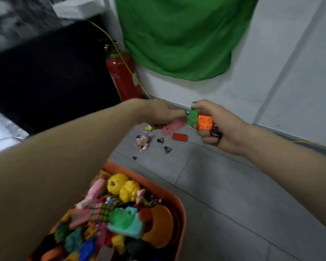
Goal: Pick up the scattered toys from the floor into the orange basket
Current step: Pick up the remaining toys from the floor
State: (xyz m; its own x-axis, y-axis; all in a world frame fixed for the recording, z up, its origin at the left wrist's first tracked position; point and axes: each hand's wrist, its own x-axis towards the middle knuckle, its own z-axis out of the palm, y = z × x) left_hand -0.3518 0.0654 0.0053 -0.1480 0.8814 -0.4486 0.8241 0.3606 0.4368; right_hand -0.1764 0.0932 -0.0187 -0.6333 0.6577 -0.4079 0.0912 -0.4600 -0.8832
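Toys (204,122) blurred in hands (213,125), basket (180,210) cropped

I count two hands: my left hand (159,114) and my right hand (217,127). My right hand holds one green piece (192,117) and one orange brick (205,123). On the floor (224,185) lie one red brick (180,137), one pink piece (171,127), and about six small bits too blurred to tell apart. One orange basket (180,206), heaped past counting.
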